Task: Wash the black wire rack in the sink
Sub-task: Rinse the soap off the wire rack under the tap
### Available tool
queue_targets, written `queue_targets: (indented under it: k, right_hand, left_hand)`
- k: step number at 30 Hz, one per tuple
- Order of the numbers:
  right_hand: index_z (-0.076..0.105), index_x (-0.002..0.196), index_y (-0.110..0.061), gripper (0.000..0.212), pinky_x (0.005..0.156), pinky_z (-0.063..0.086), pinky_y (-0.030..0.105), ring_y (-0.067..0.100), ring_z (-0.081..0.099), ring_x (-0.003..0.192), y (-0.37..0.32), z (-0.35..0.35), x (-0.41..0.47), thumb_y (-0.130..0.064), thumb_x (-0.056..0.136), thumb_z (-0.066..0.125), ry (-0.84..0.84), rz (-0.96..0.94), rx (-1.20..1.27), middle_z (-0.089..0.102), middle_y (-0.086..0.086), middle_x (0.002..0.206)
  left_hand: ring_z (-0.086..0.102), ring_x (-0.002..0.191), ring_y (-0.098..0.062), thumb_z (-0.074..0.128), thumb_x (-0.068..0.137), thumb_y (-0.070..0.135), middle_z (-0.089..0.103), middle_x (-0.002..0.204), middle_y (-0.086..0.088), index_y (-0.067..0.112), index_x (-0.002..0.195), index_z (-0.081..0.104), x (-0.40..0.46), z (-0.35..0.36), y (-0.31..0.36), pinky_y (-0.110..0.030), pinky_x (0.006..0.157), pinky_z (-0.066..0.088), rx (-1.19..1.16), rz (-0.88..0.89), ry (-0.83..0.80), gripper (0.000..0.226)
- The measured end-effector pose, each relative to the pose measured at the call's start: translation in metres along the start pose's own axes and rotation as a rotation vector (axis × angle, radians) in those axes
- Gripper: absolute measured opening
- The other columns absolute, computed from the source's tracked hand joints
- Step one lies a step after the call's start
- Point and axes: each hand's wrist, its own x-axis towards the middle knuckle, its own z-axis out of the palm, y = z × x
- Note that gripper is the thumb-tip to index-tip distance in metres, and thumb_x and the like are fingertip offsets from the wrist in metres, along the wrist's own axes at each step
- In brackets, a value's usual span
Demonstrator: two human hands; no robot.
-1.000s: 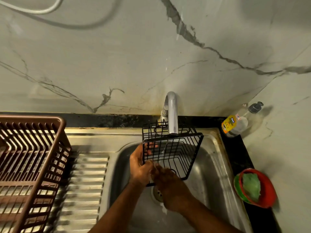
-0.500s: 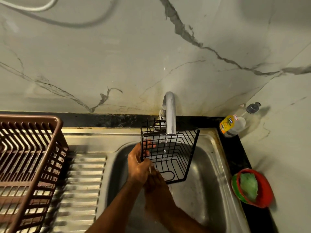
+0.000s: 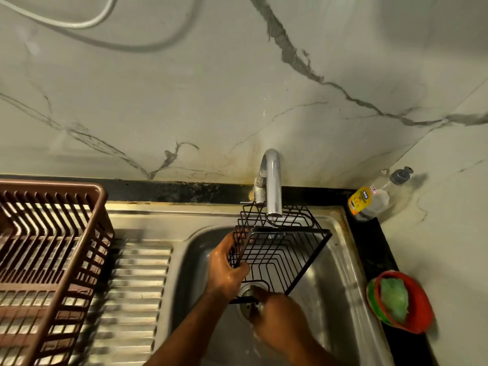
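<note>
The sink (image 3: 340, 260) is brushed steel, dully gleaming and wet, its ribbed drainboard (image 3: 137, 299) to the left the same metal. Above it the tap (image 3: 272, 186) is polished chrome. The black wire rack (image 3: 280, 249) in the sink is thin coated wire, slightly glossy. Left of the sink stands a brown plastic basket (image 3: 50, 260), matt. Behind the sink the wall (image 3: 184, 101) is smooth veined marble.

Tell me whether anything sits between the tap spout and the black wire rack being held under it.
Nothing visible does. The black wire rack is held tilted over the sink, its upper edge right below the tap spout. The left hand grips its left side, and the right hand is at its lower edge, both clear of the spout.
</note>
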Motion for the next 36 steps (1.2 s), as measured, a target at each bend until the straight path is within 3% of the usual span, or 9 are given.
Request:
queue_targets:
  k: [3,6,12,18,22,25,30,33,36]
  right_hand:
    - [0.060,0.114,-0.033,0.030,0.059,0.053,0.016,0.003,0.065,0.071,0.019,-0.030,-0.013,-0.028,0.088,0.073,0.556,0.067,0.180,0.072,-0.009,0.091]
    - [0.049,0.108,-0.017,0.049,0.057,0.052,0.030,0.017,0.061,0.071,0.043,-0.041,-0.009,-0.024,0.076,0.085,0.778,0.308,0.514,0.061,0.005,0.098]
    - [0.053,0.130,-0.037,0.042,0.075,0.063,0.047,0.031,0.075,0.097,0.054,-0.048,0.019,-0.009,0.099,0.059,0.269,0.326,1.395,0.075,0.001,0.114]
    - [0.055,0.135,-0.037,0.050,0.091,0.054,0.060,0.038,0.072,0.106,0.053,-0.035,0.021,-0.001,0.100,0.053,0.145,0.327,1.675,0.073,0.008,0.123]
    - [0.055,0.132,-0.039,0.052,0.099,0.048,0.066,0.042,0.068,0.111,0.051,-0.027,0.020,0.001,0.098,0.049,0.074,0.349,1.818,0.072,0.013,0.124]
    - [0.051,0.139,-0.034,0.056,0.102,0.045,0.066,0.044,0.067,0.113,0.048,-0.016,0.024,0.002,0.097,0.048,0.023,0.386,1.902,0.070,0.015,0.126]
    - [0.050,0.142,-0.025,0.053,0.084,0.059,0.057,0.045,0.068,0.111,0.047,-0.005,0.026,0.003,0.097,0.047,-0.025,0.450,1.989,0.069,0.019,0.127]
    - [0.052,0.140,-0.021,0.050,0.078,0.062,0.052,0.044,0.069,0.109,0.040,-0.006,0.024,0.002,0.096,0.050,-0.056,0.506,2.004,0.069,0.021,0.126]
    - [0.057,0.133,-0.007,0.046,0.073,0.064,0.040,0.034,0.074,0.096,0.033,-0.015,0.018,-0.020,0.090,0.065,-0.018,0.604,1.707,0.074,0.022,0.113]
  left_hand:
    - [0.070,0.105,-0.021,0.060,0.064,0.012,0.074,0.111,0.003,0.022,0.124,0.066,0.001,-0.008,-0.001,-0.050,0.091,0.059,0.097,-0.022,-0.068,0.061]
    - [0.067,0.110,-0.010,0.064,0.062,0.025,0.072,0.114,0.012,0.033,0.126,0.064,0.003,-0.008,0.008,-0.044,0.095,0.058,0.146,-0.061,-0.089,0.064]
    - [0.060,0.112,-0.006,0.080,0.072,0.031,0.061,0.116,0.021,0.047,0.119,0.054,0.017,0.001,0.046,-0.032,0.095,0.055,0.365,0.008,-0.229,0.056]
    - [0.024,0.145,-0.010,0.074,0.064,0.080,0.022,0.161,0.012,0.042,0.157,0.012,0.020,-0.033,0.056,-0.047,0.120,0.026,0.603,0.107,-0.370,0.118]
    - [0.040,0.138,0.007,0.091,0.063,0.054,0.036,0.156,0.019,0.046,0.157,0.017,-0.001,-0.058,0.033,-0.021,0.108,0.045,0.124,-0.097,-0.338,0.120]
    - [0.051,0.137,-0.006,0.090,0.064,0.033,0.048,0.152,0.011,0.038,0.157,0.024,-0.004,-0.053,0.022,-0.026,0.105,0.050,-0.137,-0.137,-0.291,0.114]
    - [0.047,0.141,-0.011,0.082,0.072,0.024,0.049,0.153,0.007,0.029,0.157,0.030,0.002,-0.036,0.019,-0.030,0.110,0.046,-0.144,-0.047,-0.217,0.100]
    - [0.058,0.129,-0.023,0.062,0.080,-0.009,0.060,0.137,-0.009,0.016,0.147,0.046,0.007,-0.023,0.020,-0.034,0.103,0.054,-0.142,0.001,-0.070,0.074]
    - [0.064,0.119,-0.019,0.050,0.075,-0.016,0.064,0.127,-0.015,0.001,0.141,0.050,0.013,-0.021,0.022,-0.026,0.094,0.055,-0.162,0.010,-0.010,0.068]
